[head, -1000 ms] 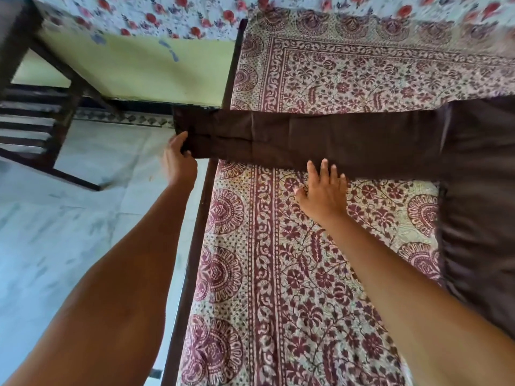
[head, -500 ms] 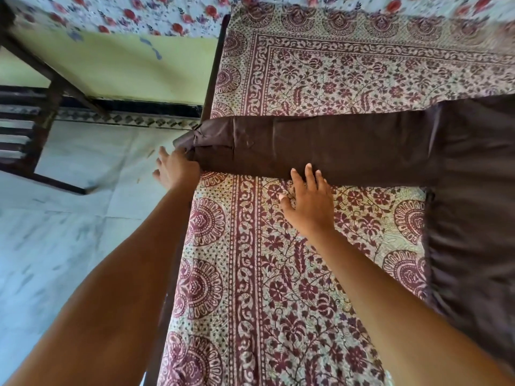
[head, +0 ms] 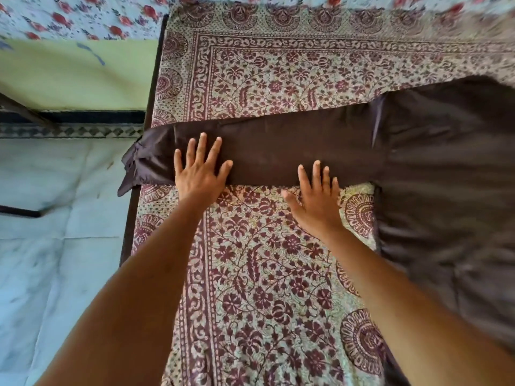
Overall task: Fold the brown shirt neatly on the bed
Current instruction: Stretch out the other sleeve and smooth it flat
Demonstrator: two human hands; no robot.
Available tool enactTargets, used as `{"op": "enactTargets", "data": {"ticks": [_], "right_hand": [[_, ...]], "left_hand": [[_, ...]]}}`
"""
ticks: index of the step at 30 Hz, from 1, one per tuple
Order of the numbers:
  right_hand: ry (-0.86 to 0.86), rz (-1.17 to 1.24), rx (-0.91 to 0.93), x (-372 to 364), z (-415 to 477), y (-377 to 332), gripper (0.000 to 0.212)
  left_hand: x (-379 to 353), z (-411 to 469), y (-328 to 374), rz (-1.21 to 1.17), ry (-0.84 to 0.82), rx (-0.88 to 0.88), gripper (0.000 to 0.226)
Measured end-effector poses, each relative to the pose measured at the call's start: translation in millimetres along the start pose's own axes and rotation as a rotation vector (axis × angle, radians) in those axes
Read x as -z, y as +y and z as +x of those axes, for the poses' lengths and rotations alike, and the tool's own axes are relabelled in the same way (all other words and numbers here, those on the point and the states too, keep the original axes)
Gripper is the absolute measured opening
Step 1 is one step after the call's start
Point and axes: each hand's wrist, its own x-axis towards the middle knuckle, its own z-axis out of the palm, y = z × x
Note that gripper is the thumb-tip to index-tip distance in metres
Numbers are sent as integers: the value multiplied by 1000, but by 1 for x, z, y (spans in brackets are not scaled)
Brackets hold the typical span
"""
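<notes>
The brown shirt (head: 446, 174) lies flat on the bed (head: 278, 68), its body at the right and one long sleeve (head: 278, 146) stretched leftward. The cuff (head: 139, 165) droops past the bed's left edge. My left hand (head: 199, 171) lies flat with fingers spread on the sleeve near the cuff. My right hand (head: 317, 196) rests palm down, its fingertips on the sleeve's near edge and its palm on the bedsheet. The shirt's right part runs out of the frame.
A maroon floral bedsheet covers the bed. The dark wooden bed frame (head: 131, 227) runs down the left side, beside a pale marble floor (head: 55, 246). A yellow wall (head: 72, 76) and a flowered cloth (head: 83, 15) are at the far left.
My left hand let go of the cuff end and moved right to lie flat on the sleeve. The cuff now droops over the bed's edge. My right hand stays at the sleeve's near edge.
</notes>
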Motion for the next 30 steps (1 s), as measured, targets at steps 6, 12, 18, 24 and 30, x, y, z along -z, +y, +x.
{"op": "enactTargets", "data": {"ticks": [6,12,18,24,30], "right_hand": [[241,219,188,36,-12,57,58],[303,-11,-160,46,-7,139,69],[294,-30,-251,16,-12,167,76],[419,22,-243,15,-14,167,70],[384,0,-256,13,-12,169,71]], "left_hand": [[13,5,8,-18,-57,209,58],[5,-2,142,-55,78,-52,55],[-29,6,275,-108,-73,-293,52],[-44,33,250,65,-15,-423,54],[-23,86,192,92,-34,-216,52]]}}
